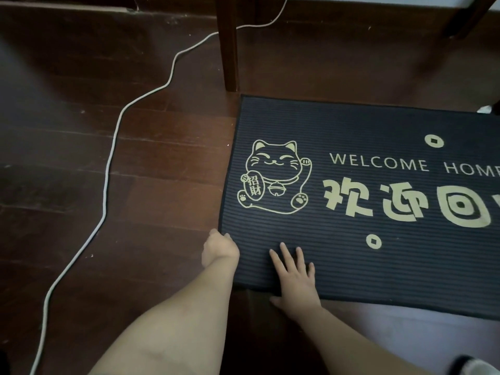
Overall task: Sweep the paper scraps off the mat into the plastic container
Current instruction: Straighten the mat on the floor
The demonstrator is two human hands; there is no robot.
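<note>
Dim and flat indoors, with muted, slightly grainy colour. Pale glare on the wooden floor (405,328) along the near edge of the mat (351,125); fainter sheen toward the far left. Soft, diffuse shadows only. Crisp on the mat's print at centre, softer and visibly bowed toward the corners.

A dim room with a dark reddish-brown plank floor (81,185). A white cable (113,142) snakes across the floor from its far edge to its near left corner. One dark wooden furniture leg (230,50) stands upright; a second leg (470,17) slants at the far right. Pale light (405,328) glazes the near planks.
</note>
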